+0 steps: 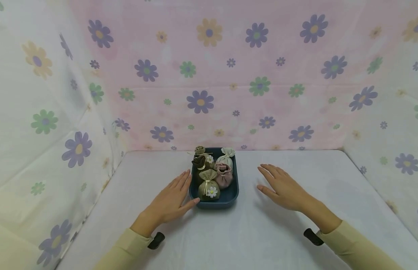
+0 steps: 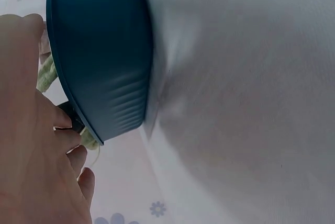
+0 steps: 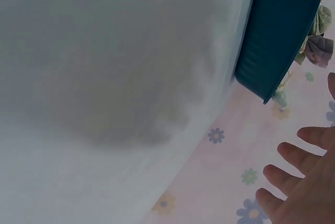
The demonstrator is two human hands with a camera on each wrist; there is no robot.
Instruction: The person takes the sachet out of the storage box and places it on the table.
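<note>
A dark blue rectangular tray stands on the white-covered table and holds several small drawstring pouches. Nearest is an olive-green pouch with a white daisy; beside it sits a pink pouch. Behind them are a white pouch and brownish-green ones, partly overlapping. My left hand is at the tray's left side, fingers straight, close to the rim; whether it touches is hard to tell. Off to the right of the tray, my right hand hovers above the table with fingers extended, holding nothing.
The white tabletop runs back to a pink flowered cloth wall. White flowered cloth hangs at the left and right sides. A dark strap piece shows at the left wrist, another at the right.
</note>
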